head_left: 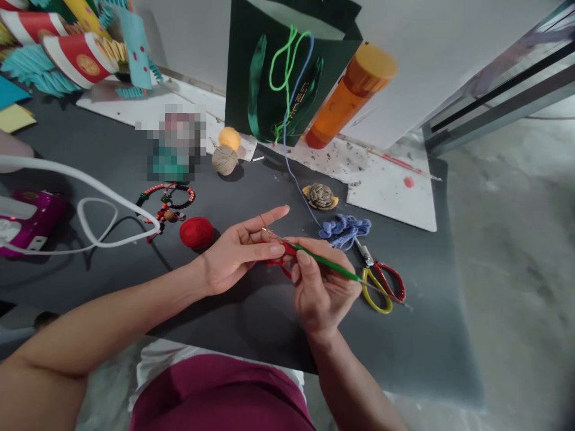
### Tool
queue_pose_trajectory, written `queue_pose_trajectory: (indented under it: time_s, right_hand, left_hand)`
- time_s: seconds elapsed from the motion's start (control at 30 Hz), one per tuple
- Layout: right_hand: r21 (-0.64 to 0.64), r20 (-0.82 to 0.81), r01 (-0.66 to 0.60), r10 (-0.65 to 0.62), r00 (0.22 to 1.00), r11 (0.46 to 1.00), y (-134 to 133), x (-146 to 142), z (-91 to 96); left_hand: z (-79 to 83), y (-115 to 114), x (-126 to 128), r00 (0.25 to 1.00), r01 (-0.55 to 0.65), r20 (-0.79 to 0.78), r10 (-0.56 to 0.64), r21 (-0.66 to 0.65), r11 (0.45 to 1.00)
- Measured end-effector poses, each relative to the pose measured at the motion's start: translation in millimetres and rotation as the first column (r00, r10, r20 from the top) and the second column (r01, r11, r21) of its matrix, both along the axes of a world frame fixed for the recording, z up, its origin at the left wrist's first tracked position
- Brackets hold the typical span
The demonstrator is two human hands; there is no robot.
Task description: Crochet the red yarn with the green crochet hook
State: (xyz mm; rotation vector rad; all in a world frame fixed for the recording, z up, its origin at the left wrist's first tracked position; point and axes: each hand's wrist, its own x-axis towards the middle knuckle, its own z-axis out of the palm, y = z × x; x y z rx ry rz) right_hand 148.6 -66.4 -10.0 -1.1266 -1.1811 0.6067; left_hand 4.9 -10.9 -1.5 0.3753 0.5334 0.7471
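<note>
My left hand (231,254) pinches a small red crochet piece (275,262) between thumb and fingers, its index finger stretched out with red yarn over it. In my right hand (326,290) is a crochet hook (327,262) with a green grip, held like a pencil; its metal tip meets the red work near my left fingertips. A red yarn ball (196,232) lies left of my left hand. Just beyond my right hand rest a bunched blue crochet piece (345,227) and scissors (366,254) with one yellow and one red handle.
A dark green paper bag (240,78) and an orange bottle (344,93) stand at the back. Behind the hands are a beige yarn ball (224,160), a yellow ball (230,138) and a crocheted flower (320,196). Beaded strings (168,206) and a white cable (103,179) lie left.
</note>
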Motion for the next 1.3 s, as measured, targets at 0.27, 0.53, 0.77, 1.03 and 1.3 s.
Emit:
queue_pose_trajectory:
  time_s: [0.27, 0.53, 0.77, 1.03, 1.3]
  right_hand:
    - [-0.112, -0.107, 0.041, -0.053, 0.993, 0.993, 1, 3, 1.6]
    - [-0.149, -0.223, -0.1, 0.065, 0.973, 0.984, 12, 7, -1.7]
    - [-0.165, -0.385, -0.203, 0.126, 0.914, 0.965, 10, 0, 4.2]
    - [-0.207, -0.328, -0.114, 0.041, 0.944, 0.972, 15, 8, 1.4]
    - [-0.101, -0.277, -0.141, 0.108, 0.955, 0.985, 17, 15, 5.6]
  left_hand:
    - [-1.4, 2, -2, 1.0, 0.017, -0.026, -0.017, 0.025, 1.0]
    - [-0.7, 4, -2, 0.996, 0.084, 0.001, -0.084, 0.038, 0.996]
    - [2.6, 1, -1, 0.997, 0.045, -0.074, -0.03, 0.211, 0.976]
    - [5.2, 3, -2, 0.984, -0.008, -0.171, 0.059, 0.281, 0.96]
    - [5.2, 4, -2, 0.981, -0.009, -0.184, 0.063, 0.281, 0.96]
